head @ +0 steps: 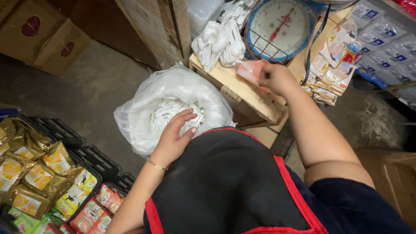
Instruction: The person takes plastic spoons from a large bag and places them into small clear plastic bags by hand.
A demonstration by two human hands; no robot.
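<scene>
I see the left hand (175,138) reaching into a big clear plastic bag (143,102) of white plastic spoons (167,113) on the floor, fingers loosely curled over the pile; whether it pinches any, I cannot tell. The right hand (276,78) rests on the wooden crate (242,93), fingers closed on a small pink bag (250,69), just below the dial scale (279,26). Bundled spoons (219,43) lie beside it.

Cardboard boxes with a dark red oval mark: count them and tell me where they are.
2. One cardboard box sits at the top left corner, the second just right of it on the floor. More may lie beyond the picture's edge.
</scene>
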